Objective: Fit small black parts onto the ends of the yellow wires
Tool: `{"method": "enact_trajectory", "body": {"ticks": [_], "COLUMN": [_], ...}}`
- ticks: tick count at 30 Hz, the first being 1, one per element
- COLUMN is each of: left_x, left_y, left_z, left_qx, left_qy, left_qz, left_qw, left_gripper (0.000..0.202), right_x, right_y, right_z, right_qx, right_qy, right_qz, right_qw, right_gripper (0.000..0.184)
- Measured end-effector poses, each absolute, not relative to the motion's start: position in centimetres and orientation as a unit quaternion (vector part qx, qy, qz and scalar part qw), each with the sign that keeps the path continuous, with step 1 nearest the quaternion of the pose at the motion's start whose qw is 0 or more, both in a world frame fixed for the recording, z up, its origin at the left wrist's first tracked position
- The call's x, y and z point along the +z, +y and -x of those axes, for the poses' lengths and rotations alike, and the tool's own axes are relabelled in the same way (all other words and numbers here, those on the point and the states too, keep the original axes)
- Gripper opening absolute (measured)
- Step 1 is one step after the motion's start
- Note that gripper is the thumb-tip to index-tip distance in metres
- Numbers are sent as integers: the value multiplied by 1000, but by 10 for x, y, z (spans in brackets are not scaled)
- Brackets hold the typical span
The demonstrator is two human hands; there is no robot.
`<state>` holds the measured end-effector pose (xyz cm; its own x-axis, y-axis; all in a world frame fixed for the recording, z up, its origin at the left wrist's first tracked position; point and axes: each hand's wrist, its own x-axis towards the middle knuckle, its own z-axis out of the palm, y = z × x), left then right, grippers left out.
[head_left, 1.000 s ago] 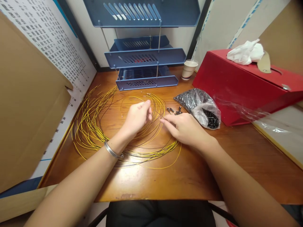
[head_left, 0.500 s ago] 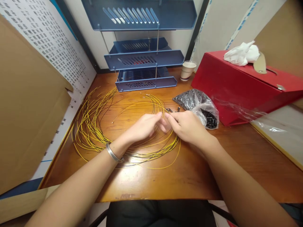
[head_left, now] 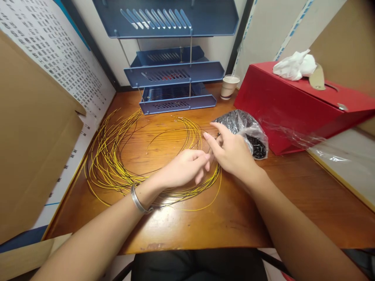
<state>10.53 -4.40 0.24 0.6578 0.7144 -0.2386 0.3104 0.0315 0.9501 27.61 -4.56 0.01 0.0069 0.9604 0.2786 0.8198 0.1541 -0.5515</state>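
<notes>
A loose coil of thin yellow and dark wires (head_left: 111,164) lies on the wooden table (head_left: 205,222). My left hand (head_left: 184,169), with a silver bangle on its wrist, rests over the right side of the coil, thumb and forefinger pinched on a yellow wire. My right hand (head_left: 231,152) is just beyond it, fingers stretched apart and reaching toward a few small dark parts (head_left: 218,135) beside a clear plastic bag (head_left: 249,128) full of the same black pieces. The two hands almost touch.
A blue three-tier tray rack (head_left: 175,74) stands at the back, with a paper cup (head_left: 228,86) to its right. A red box (head_left: 293,105) with a crumpled tissue (head_left: 293,64) fills the right. A cardboard sheet (head_left: 29,136) leans on the left.
My left hand moved right and nearer to me with the wire. My right hand left the left hand's fingertips, opened and reached away toward the small parts by the bag.
</notes>
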Motion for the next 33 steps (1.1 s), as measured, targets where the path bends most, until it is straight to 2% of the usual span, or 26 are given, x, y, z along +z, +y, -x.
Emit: {"method": "enact_trajectory", "body": {"ticks": [2,4,8,13,16,18,22,26,30,33], "left_x": [2,2,2,4,5,6,5,7,7,6], "left_y": [-41,-38,-36,-40,-43,-44,-42,-42,-45,-45], "left_z": [-104,-103,-103,-104,-105,-106,-105,-103,-104,-105], "left_qx": [206,240,267,227,199,199,227,212,159,181], "left_qy": [388,385,373,371,378,391,395,375,346,351], "left_qz": [-670,-669,-677,-671,-667,-663,-666,-675,-672,-661], "left_qw": [599,589,575,600,611,606,591,599,636,638], "left_gripper": [39,40,41,40,40,40,43,41,40,41], "right_x": [0,0,3,2,0,0,0,2,2,3], "right_y": [-47,-49,-53,-50,-46,-46,-51,-53,-51,-53], "right_z": [-276,-276,-276,-276,-276,-276,-273,-272,-274,-274], "right_qx": [141,153,156,131,97,93,126,105,75,84], "right_qy": [-719,-757,-797,-759,-729,-724,-746,-749,-733,-752], "right_qz": [576,509,447,521,567,563,507,514,539,496], "right_qw": [362,381,376,368,371,389,414,404,407,426], "right_gripper": [47,33,47,36,44,45,34,39,33,34]}}
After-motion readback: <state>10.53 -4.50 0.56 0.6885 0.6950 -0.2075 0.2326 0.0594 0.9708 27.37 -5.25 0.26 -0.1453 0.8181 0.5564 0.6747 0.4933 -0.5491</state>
